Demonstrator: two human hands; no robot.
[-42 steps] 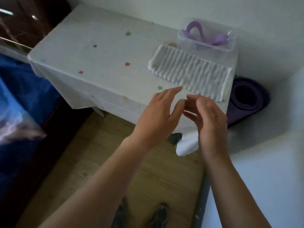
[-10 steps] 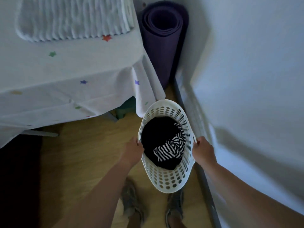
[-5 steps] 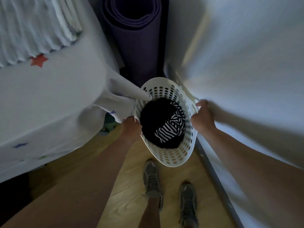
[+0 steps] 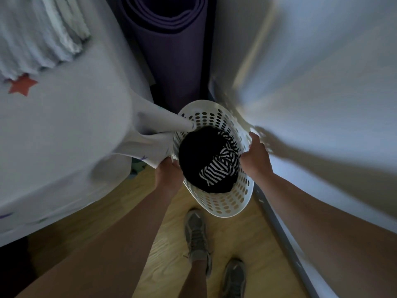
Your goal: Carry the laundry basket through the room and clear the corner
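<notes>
Holding the white perforated laundry basket (image 4: 223, 203) by its rim, both hands are closed on it: the left hand (image 4: 169, 175) on the rim's left side, the right hand (image 4: 256, 158) on the right side, each grip wrapped around the plastic edge. The basket is carried between the two grips, above the wooden floor (image 4: 167, 254), and holds dark clothing with a black-and-white striped garment (image 4: 219, 166) on top. Just beyond the left grip, a hanging corner of the star-printed tablecloth (image 4: 150, 134) touches the basket rim and appears to dip into it. Beyond both grips stands a rolled purple mat (image 4: 171, 61); the white wall (image 4: 322, 82) lies just outside the right grip.

Judgement: the corner is being negotiated. For a clean pass, the basket should be kept level and drawn away from the worktop (image 4: 64, 125), so that the cloth is not dragged off. The right knuckles should be kept off the wall. The view is motion-blurred; finer contact cannot be confirmed.
</notes>
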